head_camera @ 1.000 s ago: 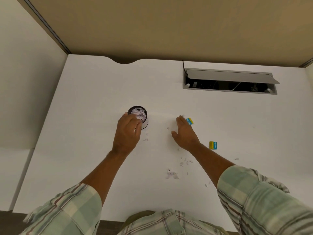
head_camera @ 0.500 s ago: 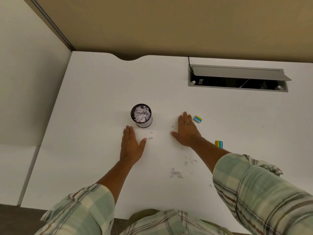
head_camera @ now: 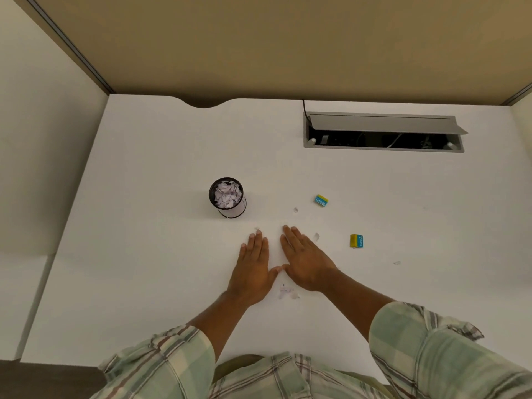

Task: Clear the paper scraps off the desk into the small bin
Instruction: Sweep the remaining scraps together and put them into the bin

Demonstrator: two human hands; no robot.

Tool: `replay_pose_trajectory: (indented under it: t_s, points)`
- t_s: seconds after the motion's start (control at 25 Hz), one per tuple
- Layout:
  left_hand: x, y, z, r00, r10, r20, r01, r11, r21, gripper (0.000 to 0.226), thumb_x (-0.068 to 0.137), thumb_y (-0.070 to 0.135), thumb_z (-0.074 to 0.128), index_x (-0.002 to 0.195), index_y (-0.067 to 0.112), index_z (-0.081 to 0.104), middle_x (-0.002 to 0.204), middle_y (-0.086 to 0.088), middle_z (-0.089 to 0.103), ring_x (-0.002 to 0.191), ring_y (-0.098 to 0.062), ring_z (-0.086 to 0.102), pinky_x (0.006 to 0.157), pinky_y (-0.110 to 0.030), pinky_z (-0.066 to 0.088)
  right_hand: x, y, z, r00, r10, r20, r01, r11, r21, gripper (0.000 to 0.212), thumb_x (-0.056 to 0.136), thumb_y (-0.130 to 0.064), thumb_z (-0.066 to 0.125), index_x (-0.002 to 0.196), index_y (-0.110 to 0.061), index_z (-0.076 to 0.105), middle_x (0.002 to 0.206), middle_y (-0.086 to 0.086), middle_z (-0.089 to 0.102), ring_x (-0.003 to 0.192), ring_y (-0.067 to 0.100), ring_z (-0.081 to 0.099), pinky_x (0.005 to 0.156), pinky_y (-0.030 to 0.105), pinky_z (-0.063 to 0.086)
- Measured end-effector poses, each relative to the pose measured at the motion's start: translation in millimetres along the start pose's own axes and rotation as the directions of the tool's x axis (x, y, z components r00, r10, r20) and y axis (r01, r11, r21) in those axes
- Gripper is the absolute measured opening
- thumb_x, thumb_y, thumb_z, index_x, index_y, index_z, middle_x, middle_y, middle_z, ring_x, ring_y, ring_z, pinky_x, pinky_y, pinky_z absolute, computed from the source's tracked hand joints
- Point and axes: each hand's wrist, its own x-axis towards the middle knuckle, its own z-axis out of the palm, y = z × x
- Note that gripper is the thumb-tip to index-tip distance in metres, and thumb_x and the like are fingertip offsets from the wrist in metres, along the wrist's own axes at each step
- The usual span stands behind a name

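Note:
A small black mesh bin [head_camera: 227, 197] stands on the white desk [head_camera: 144, 226], filled with crumpled paper scraps. My left hand [head_camera: 253, 266] and my right hand [head_camera: 305, 263] lie flat on the desk side by side, palms down, thumbs almost touching, below and right of the bin. Neither hand holds anything. A small clump of paper scraps [head_camera: 286, 292] lies just below the thumbs. Single scraps lie at the left fingertips [head_camera: 257, 229], beside the right hand [head_camera: 317, 237], further up [head_camera: 295, 209] and far right [head_camera: 397, 262].
Two yellow-and-blue erasers lie right of the hands, one [head_camera: 321, 201] higher up, the other [head_camera: 356, 241] lower. An open grey cable hatch [head_camera: 383, 131] is set into the desk's far right. Partition walls close off the back and left.
My left hand has left the bin and come down flat on the desk. Both hands have slid toward each other and toward me, now lying side by side.

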Motion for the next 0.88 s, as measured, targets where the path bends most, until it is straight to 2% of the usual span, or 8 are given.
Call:
replay_pose_trajectory:
  t_s: [0.12,0.24,0.32,0.4,0.56,0.68,0.88]
  points:
    - [-7,6,3,0.996,0.079,0.051,-0.082,0.996,0.048,0.081,0.102,0.058,0.022,0.16,0.008,-0.003,0.169,-0.01,-0.014,0.157,-0.024,-0.014,0.129,-0.044,0.005,-19,3,6,1.0,0.001,0.014,-0.001,1.0,0.011,0.072,0.105,-0.043,0.033,0.159,-0.011,-0.002,0.166,0.007,-0.018,0.155,0.024,-0.012,0.127,0.042,0.007]
    - [-10,4,0,0.99,0.134,0.037,-0.133,0.991,-0.009,0.077,0.103,0.054,0.025,0.161,0.011,0.001,0.17,-0.005,-0.009,0.157,-0.019,-0.01,0.129,-0.042,0.009,-16,6,-4,0.997,0.049,-0.051,-0.046,0.996,0.071,0.066,0.104,-0.043,0.035,0.159,-0.016,0.01,0.169,0.006,-0.006,0.156,0.025,0.001,0.125,0.042,0.011]
    - [-7,-1,-6,0.995,0.095,-0.038,-0.096,0.995,-0.036,0.074,0.104,0.051,0.029,0.161,0.011,0.006,0.17,-0.005,-0.004,0.158,-0.018,-0.007,0.129,-0.041,0.01,-5,10,-16,0.989,0.101,-0.109,-0.09,0.991,0.101,0.066,0.104,-0.045,0.035,0.159,-0.016,0.013,0.169,0.006,0.0,0.155,0.026,0.008,0.123,0.042,0.014]
    - [2,-7,-16,0.997,0.033,-0.075,-0.038,0.997,-0.064,0.074,0.105,0.049,0.034,0.161,0.011,0.005,0.171,-0.005,-0.005,0.158,-0.019,-0.008,0.13,-0.039,0.006,11,16,-29,0.985,0.12,-0.122,-0.108,0.989,0.099,0.07,0.103,-0.047,0.035,0.159,-0.014,0.009,0.169,0.006,-0.002,0.155,0.025,0.007,0.123,0.041,0.015]
    - [26,-11,-30,0.999,-0.03,-0.016,0.029,0.996,-0.088,0.081,0.104,0.053,0.034,0.16,0.006,-0.002,0.17,-0.012,-0.011,0.157,-0.023,-0.01,0.129,-0.039,0.001,34,31,-48,0.991,0.129,-0.026,-0.127,0.991,0.045,0.08,0.102,-0.051,0.036,0.159,-0.011,-0.004,0.168,0.006,-0.01,0.156,0.024,-0.002,0.125,0.041,0.014]
    - [33,-6,-27,0.997,-0.059,0.054,0.065,0.992,-0.109,0.085,0.103,0.056,0.033,0.159,0.004,-0.004,0.169,-0.015,-0.013,0.157,-0.027,-0.011,0.129,-0.041,0.002,33,35,-44,0.993,0.114,0.033,-0.115,0.993,0.023,0.083,0.101,-0.054,0.037,0.158,-0.011,-0.006,0.168,0.005,-0.013,0.156,0.022,-0.005,0.125,0.041,0.013]
    - [6,19,0,0.997,0.034,0.07,-0.034,0.999,0.005,0.088,0.098,0.063,0.02,0.159,0.004,-0.005,0.168,-0.015,-0.016,0.156,-0.027,-0.016,0.129,-0.044,0.001,-7,39,-6,0.995,0.099,-0.005,-0.099,0.995,0.007,0.086,0.1,-0.061,0.03,0.158,-0.013,-0.011,0.166,0.002,-0.019,0.155,0.019,-0.011,0.125,0.038,0.004]
